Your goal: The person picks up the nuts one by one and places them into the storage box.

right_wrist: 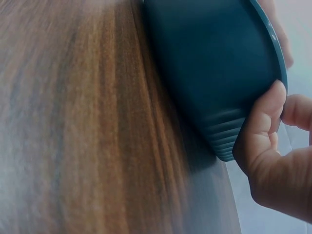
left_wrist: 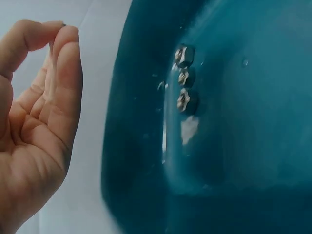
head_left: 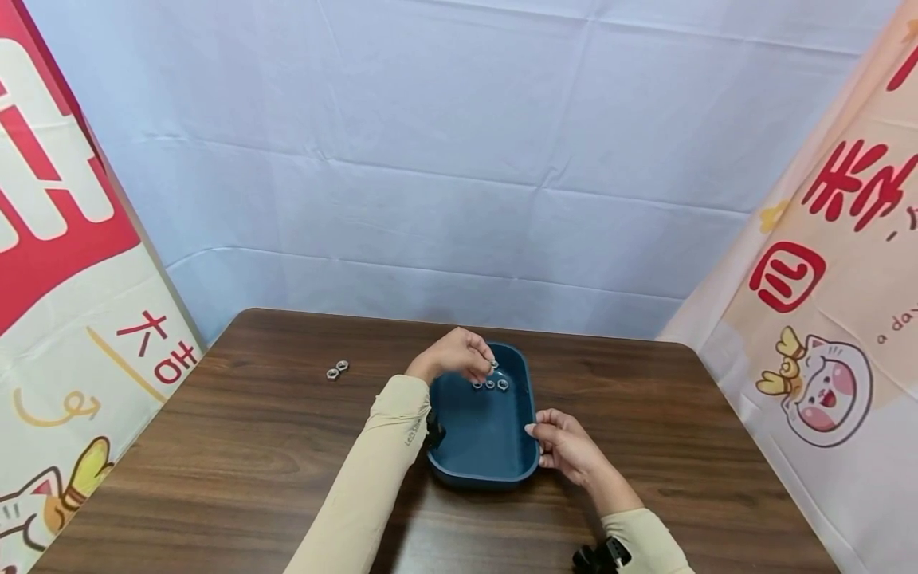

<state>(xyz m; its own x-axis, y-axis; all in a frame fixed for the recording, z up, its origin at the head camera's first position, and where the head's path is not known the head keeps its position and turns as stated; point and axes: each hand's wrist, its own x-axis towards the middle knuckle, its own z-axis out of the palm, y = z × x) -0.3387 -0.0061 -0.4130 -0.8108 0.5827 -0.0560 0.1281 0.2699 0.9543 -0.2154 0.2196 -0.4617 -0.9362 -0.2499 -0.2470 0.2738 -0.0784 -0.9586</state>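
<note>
Left hand (head_left: 456, 355) — fingers pinching a silver hexagonal metal nut (head_left: 494, 364) over a dark-blue rectangular plastic tray (head_left: 482, 438), three nuts (head_left: 491, 384) near them, right hand (head_left: 566, 448) gripping it — likely placing; next calls for release.

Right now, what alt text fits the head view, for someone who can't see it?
The left hand pinches a hex nut over a blue tray holding three nuts; the right hand grips the tray. Two more nuts lie on the wood-grain table.
</note>
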